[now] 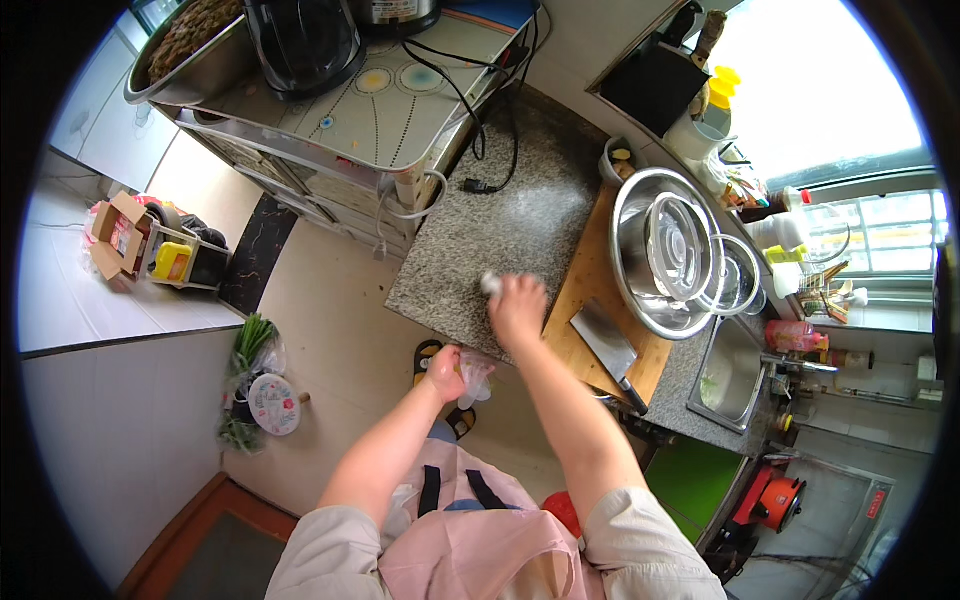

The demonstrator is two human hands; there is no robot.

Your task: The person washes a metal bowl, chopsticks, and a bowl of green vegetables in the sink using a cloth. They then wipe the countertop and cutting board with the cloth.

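Note:
My left hand [448,373] grips a thin, translucent plastic bag [475,375] just off the front edge of the granite countertop [450,259]. The bag hangs crumpled to the right of the fingers. Over the counter, my right hand [520,307] reaches forward with its fingers curled and slightly blurred. A small white object [491,283] lies against its thumb side; its kind is unclear, and so is whether the fingers hold it. To the right of that hand, a cleaver [604,339] rests on a wooden cutting board [574,330], its black handle over the front edge.
A large steel bowl [624,247] holding a clear lidded container [679,244] overlaps the board. Beyond it is a steel sink [724,382]. A black power cord [480,142] trails onto the counter from a cabinet [315,135]. Leafy greens [253,339] and a round stool [274,405] stand left.

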